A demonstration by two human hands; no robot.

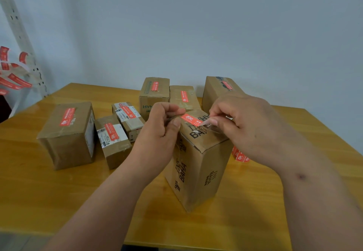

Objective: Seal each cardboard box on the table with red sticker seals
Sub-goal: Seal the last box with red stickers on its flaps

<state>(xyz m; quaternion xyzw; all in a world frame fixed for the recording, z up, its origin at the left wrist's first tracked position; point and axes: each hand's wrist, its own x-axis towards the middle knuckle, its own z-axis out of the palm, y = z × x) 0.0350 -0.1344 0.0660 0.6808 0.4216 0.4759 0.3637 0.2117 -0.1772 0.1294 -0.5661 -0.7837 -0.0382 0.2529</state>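
So from where I'm standing this looks nearly done. Going left to right across the table [49,182]: the big box [66,135] has a red seal on top, the two small boxes [113,140] next to it each have one too, and the three back boxes [154,91] all show red strips on their lids. That leaves the tall box [198,164] in the middle, which has no seal stuck down that I can see, so I'd guess it's the last one.

The left hand [159,131] pinches the left end of a sticker [191,119] between thumb and fingers, right above the tall box's top. The right hand [245,121] pinches the other end, where a pale bit, backing maybe, seems to be peeling away. Can't say for sure.

The sticker's long axis runs left-right, tilted a little, left end farther from the person, printed face up. A few spare stickers [240,155] lie on the table just right of the tall box.
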